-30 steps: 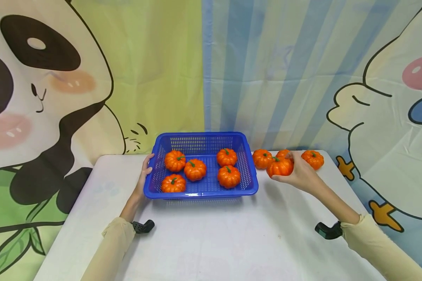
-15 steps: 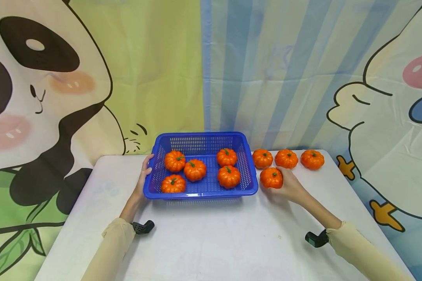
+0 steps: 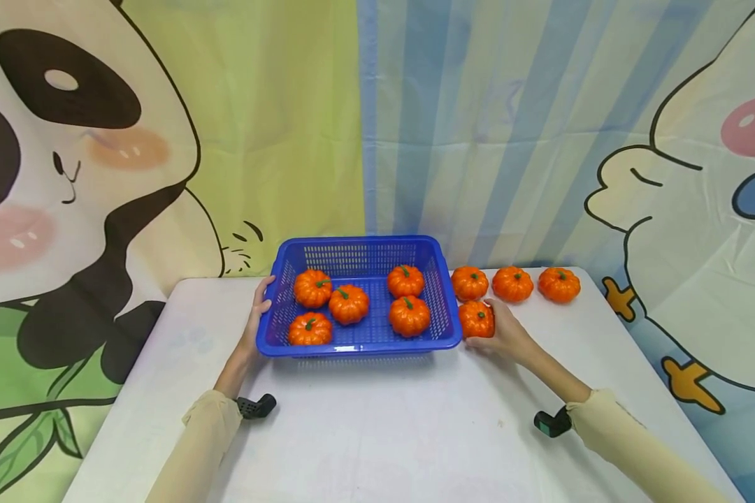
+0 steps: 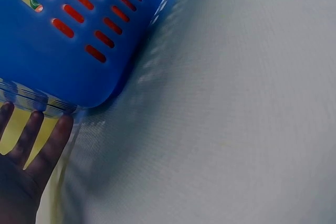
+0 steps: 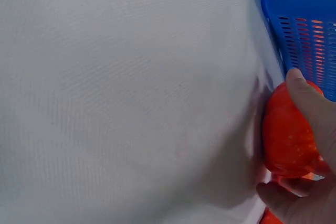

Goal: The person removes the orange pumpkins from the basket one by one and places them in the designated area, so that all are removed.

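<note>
Gripping pumpkin (image 3: 476,319): right hand (image 3: 505,332), blue basket (image 3: 352,348) alongside; left hand (image 3: 255,316) straight-fingered against basket; three pumpkins (image 3: 512,284) farther back.

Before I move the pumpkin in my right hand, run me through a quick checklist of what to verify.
1. Right hand has the pumpkin: ok, thumb and fingers are around it.
2. Left hand at the basket: ok, fingers touch its left side.
3. Basket upright: ok, open side up on the table.
4. Gap between the held pumpkin and the basket: cannot tell, they overlap in the head view.
5. Pumpkins inside: ok, all five sit below the rim.
6. Back row out of the hand's way: ok, three pumpkins stand behind it.
</note>
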The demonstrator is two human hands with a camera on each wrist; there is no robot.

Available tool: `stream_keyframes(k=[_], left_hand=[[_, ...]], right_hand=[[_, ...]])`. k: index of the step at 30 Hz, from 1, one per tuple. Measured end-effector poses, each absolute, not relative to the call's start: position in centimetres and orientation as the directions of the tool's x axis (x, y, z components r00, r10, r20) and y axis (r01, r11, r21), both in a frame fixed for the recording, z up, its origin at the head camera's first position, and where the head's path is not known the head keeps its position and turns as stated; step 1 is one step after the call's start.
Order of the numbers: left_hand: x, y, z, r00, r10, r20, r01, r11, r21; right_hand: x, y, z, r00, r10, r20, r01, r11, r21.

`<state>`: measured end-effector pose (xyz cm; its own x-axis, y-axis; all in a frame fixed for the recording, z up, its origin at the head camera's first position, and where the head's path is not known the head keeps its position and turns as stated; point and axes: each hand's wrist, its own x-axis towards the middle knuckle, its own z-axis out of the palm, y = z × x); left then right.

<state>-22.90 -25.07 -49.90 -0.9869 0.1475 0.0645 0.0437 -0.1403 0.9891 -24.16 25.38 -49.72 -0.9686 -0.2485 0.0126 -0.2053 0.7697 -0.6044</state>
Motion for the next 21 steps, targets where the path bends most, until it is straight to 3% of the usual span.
stream_keyframes(k=[9, 15, 21], left_hand=[[-22.9, -25.0, -50.0, -0.985, 0.152, 0.086, 0.068, -0.121, 0.99], [-23.0, -25.1, -50.1, -0.983, 0.151, 0.106, 0.088, -0.121, 0.989], [-22.9, -25.2, -50.1, -0.986, 0.143, 0.086, 0.07, -0.113, 0.991]], right_hand=[[-23.2, 25.6, -44.3, -0.949, -0.276, 0.15, -0.312, 0.78, -0.542], [-20.6, 23.4, -40.5, -0.925, -0.33, 0.187, -0.372, 0.691, -0.619], [-17.9, 21.0, -39.4, -0.88, -0.443, 0.17, -0.437, 0.617, -0.655]])
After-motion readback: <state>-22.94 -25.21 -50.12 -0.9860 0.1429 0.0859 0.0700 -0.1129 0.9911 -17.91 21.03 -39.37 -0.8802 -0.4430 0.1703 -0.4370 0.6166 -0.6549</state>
